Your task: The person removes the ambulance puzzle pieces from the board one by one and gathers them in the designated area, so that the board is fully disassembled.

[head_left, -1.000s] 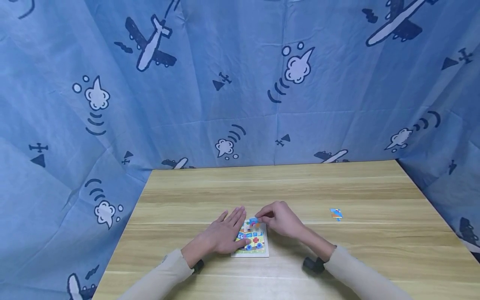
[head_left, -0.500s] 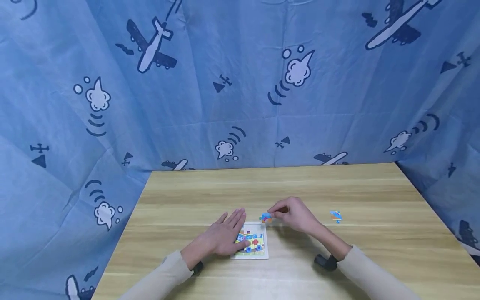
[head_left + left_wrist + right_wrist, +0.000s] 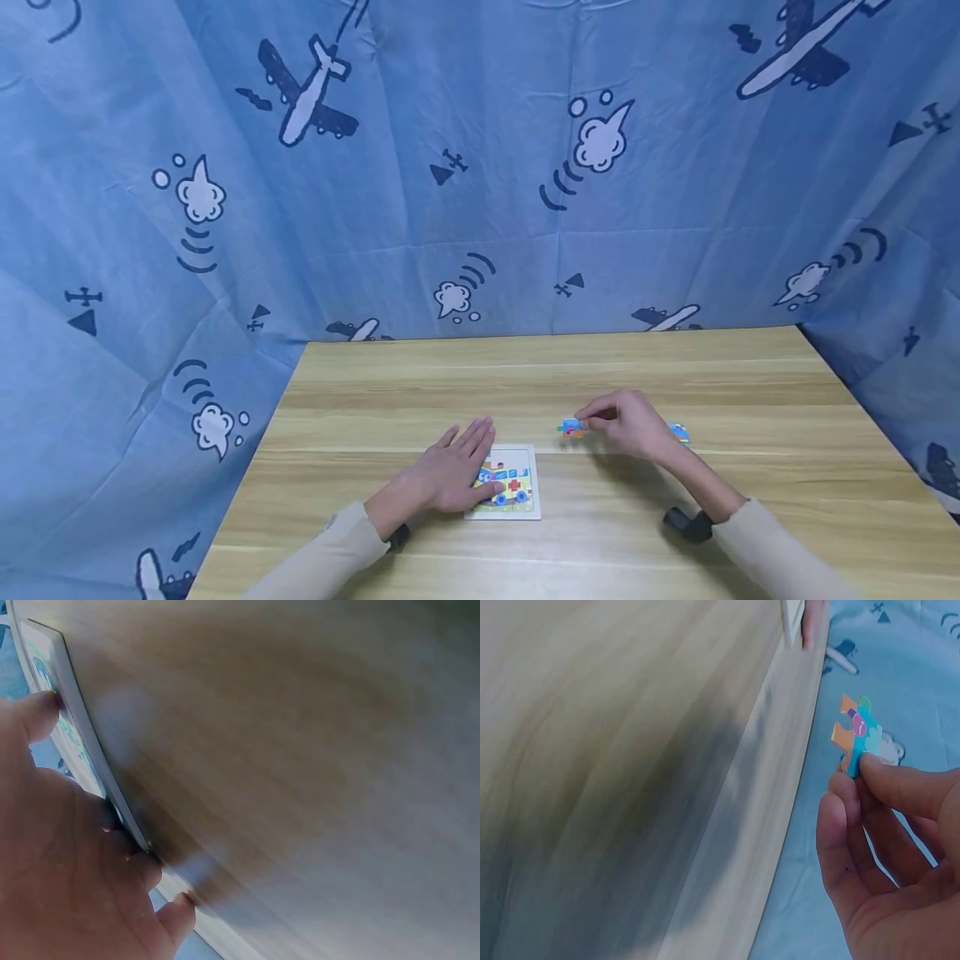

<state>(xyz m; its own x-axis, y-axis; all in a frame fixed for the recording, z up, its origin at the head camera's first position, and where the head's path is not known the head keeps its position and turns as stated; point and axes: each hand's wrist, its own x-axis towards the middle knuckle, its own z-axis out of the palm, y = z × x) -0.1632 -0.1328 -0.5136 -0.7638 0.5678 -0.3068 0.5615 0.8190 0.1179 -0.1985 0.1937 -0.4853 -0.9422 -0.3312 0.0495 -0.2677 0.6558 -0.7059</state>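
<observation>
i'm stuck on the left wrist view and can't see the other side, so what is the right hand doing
Observer: The right hand is pinching a puzzle piece between thumb and fingers.
Operator: ok, where is it held
Observer: In the head view it is to the right of the puzzle board, apart from it.
Operator: any other loose ones around
Observer: Yes, a second piece shows on the table, partly hidden by the right forearm.
</observation>
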